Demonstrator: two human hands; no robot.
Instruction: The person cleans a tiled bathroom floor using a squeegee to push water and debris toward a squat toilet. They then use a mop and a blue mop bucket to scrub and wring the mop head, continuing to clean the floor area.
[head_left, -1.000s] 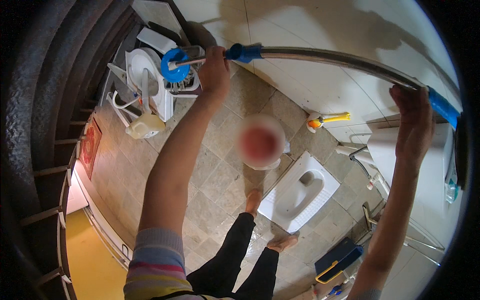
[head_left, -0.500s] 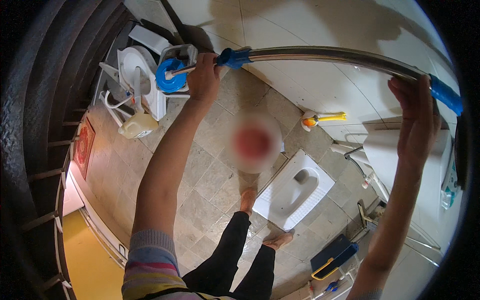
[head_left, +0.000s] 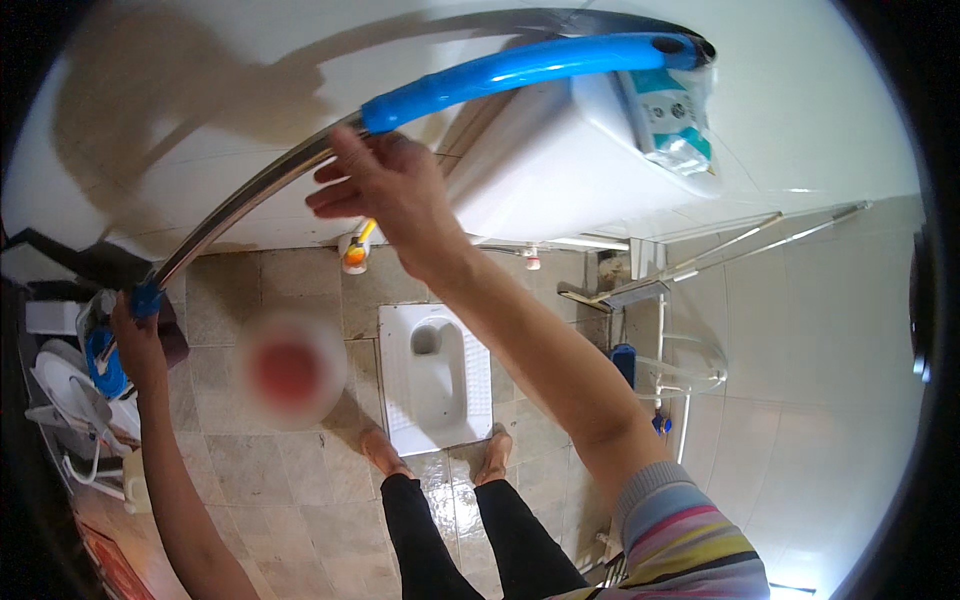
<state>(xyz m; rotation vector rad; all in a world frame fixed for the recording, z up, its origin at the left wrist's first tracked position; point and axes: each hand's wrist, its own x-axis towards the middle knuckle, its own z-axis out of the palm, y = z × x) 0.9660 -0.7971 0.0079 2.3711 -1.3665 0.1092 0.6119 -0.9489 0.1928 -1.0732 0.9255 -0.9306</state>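
A long mop with a shiny metal pole (head_left: 250,195) runs from the left edge up to the upper right, bowed by the lens. My left hand (head_left: 140,335) is closed round its lower part, just below a blue collar (head_left: 147,298). Beyond that hand, the round blue mop head (head_left: 105,362) is partly hidden among items at the left. My right hand (head_left: 395,195) is at the pole beside the lower end of the blue handle grip (head_left: 520,72). Its fingers are spread, with one fingertip against the metal and the others hanging loose.
A white squat toilet (head_left: 435,375) lies in the tiled floor before my bare feet. A blurred reddish shape (head_left: 290,370) is left of it. By the wall are a yellow-handled brush (head_left: 357,250), a white tank (head_left: 560,170) with a packet (head_left: 672,120), and a squeegee (head_left: 620,295).
The view has swung right, so the whole blue grip now shows. My left hand stays on the pole; my right hand is still by the grip, its fingers spread wider.
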